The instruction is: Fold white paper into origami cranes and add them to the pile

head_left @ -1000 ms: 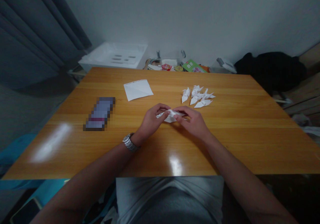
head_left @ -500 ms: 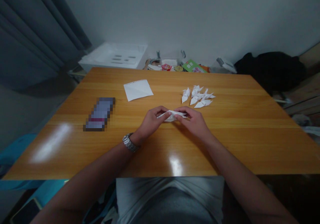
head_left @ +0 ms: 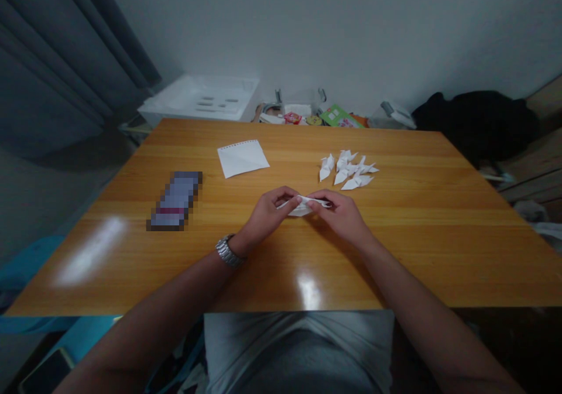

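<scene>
Between my two hands is a small piece of folded white paper [head_left: 302, 208], held just above the middle of the table. My left hand [head_left: 268, 211] pinches its left end with thumb and fingers; a metal watch circles that wrist. The right end is gripped by my right hand [head_left: 341, 211] in the same way, thumb on the near side. Fingers cover both ends of the paper, so its full shape is hidden. Several folded white paper cranes [head_left: 350, 170] lie in a cluster beyond my right hand.
A white sheet with a perforated edge [head_left: 243, 158] lies beyond my left hand. To the left is a pixelated phone-like object [head_left: 175, 201] on the wooden table [head_left: 439, 253]. Behind the table's far edge stand a white plastic tub [head_left: 197, 98] and a green packet [head_left: 340, 116].
The folded paper has tilted slightly and shows more of its near face. Both hands keep their hold and have barely shifted.
</scene>
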`<action>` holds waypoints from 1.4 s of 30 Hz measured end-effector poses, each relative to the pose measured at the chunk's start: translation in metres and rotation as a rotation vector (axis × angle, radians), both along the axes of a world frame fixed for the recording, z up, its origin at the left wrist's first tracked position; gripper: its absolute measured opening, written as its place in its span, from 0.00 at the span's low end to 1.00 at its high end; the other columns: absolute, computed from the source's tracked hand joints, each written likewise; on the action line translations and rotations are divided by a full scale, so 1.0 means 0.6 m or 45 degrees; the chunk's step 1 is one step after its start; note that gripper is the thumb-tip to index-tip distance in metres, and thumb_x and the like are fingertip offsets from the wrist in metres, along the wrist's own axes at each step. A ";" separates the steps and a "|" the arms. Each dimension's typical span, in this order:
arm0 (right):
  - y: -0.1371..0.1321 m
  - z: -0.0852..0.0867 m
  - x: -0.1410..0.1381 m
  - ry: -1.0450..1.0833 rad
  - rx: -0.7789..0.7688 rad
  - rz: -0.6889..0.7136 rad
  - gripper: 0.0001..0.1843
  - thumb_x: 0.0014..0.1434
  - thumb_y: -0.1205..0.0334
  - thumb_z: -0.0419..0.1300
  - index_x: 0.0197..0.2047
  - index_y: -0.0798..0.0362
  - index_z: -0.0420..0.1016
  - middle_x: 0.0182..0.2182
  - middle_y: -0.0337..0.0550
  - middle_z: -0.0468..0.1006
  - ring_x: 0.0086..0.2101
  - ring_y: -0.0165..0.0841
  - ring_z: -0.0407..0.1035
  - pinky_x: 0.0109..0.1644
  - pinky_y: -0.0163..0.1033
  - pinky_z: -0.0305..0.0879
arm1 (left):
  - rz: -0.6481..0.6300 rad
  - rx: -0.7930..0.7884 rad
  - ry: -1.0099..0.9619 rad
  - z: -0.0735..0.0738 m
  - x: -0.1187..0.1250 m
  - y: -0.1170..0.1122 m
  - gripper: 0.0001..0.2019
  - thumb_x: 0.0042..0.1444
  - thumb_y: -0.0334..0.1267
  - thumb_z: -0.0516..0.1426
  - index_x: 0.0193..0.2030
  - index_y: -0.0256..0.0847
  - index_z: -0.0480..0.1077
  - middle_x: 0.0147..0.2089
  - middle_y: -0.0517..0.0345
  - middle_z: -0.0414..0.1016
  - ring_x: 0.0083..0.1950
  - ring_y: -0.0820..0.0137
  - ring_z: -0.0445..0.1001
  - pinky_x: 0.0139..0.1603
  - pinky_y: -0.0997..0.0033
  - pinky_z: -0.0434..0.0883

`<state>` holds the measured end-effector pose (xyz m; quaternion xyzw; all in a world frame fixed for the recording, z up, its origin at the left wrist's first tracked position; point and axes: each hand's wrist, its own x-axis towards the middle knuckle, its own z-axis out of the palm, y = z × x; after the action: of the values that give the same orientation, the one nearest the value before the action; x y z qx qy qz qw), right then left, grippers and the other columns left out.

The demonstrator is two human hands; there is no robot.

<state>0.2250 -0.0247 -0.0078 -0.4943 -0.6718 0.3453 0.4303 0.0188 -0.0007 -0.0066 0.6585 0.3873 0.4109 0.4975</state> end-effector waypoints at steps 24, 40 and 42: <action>0.006 0.003 0.004 0.279 -0.164 -0.037 0.18 0.56 0.45 0.70 0.38 0.52 0.82 0.31 0.43 0.82 0.31 0.34 0.75 0.37 0.40 0.73 | -0.095 -0.069 -0.013 0.004 0.000 -0.003 0.16 0.60 0.51 0.62 0.40 0.39 0.72 0.37 0.55 0.78 0.36 0.70 0.76 0.34 0.73 0.72; 0.007 -0.002 0.002 0.381 -0.249 0.009 0.18 0.55 0.45 0.70 0.40 0.51 0.85 0.36 0.44 0.85 0.34 0.35 0.77 0.43 0.43 0.76 | -0.119 0.020 0.071 -0.001 0.001 -0.004 0.15 0.62 0.50 0.60 0.39 0.39 0.73 0.38 0.54 0.79 0.39 0.68 0.77 0.40 0.69 0.74; 0.007 -0.002 0.002 0.386 -0.273 0.012 0.20 0.55 0.44 0.70 0.41 0.52 0.86 0.35 0.45 0.85 0.32 0.35 0.77 0.42 0.43 0.76 | -0.119 0.046 0.077 -0.001 0.000 -0.004 0.15 0.62 0.50 0.60 0.39 0.39 0.73 0.38 0.54 0.78 0.38 0.69 0.76 0.39 0.70 0.73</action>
<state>0.2260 -0.0208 -0.0088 -0.4764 -0.5610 0.4875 0.4697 0.0189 -0.0032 -0.0069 0.6968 0.3635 0.3740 0.4924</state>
